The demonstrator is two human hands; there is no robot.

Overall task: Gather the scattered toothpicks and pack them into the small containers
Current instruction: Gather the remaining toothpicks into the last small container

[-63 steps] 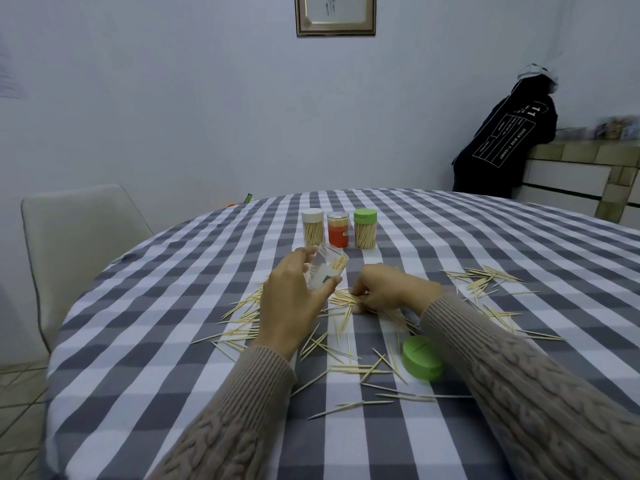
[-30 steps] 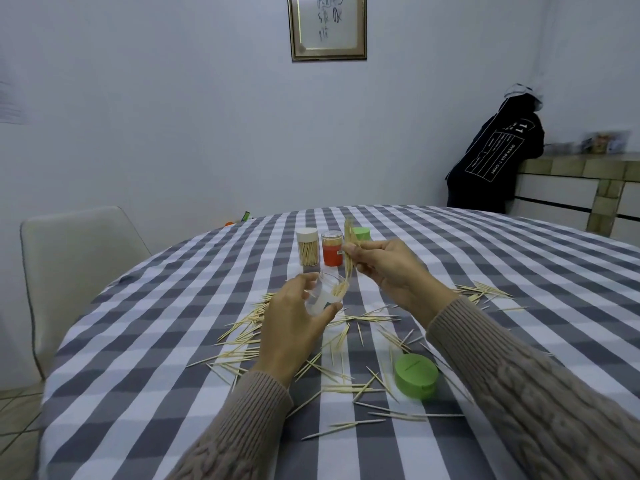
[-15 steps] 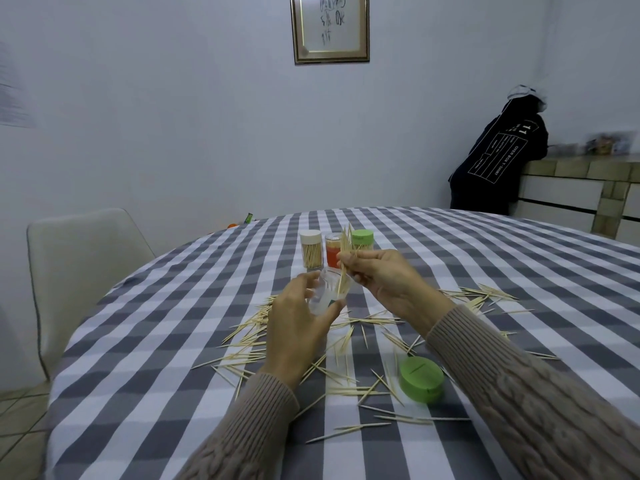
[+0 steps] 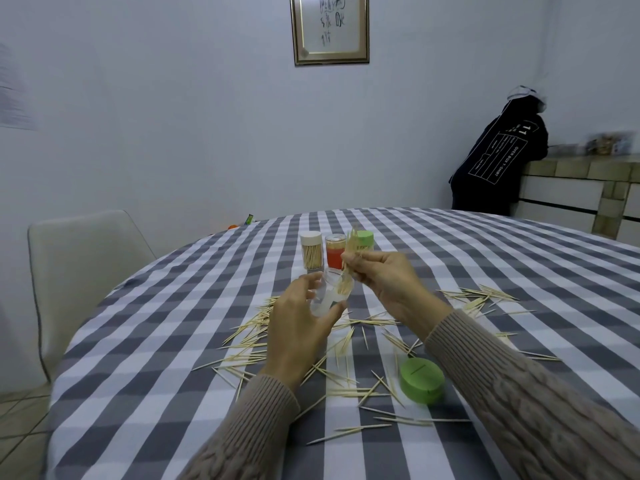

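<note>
The left hand (image 4: 294, 327) is gripping a small clear plastic container (image 4: 330, 295) above the table while the right hand (image 4: 384, 282) is pinching a bundle of thin wooden toothpicks (image 4: 350, 259) mid-length, feeding it in; they look light, stiff, snappable.

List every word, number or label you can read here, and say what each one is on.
"11": dark hooded garment, printed sideways.
"OVER BOX T-SHIRT": same garment, sideways.
Framed picture: brush characters, not legible.
Paper on the wall at left: print too blurred.
Orange-labelled container: label unreadable.
Green lid: no text.
</note>
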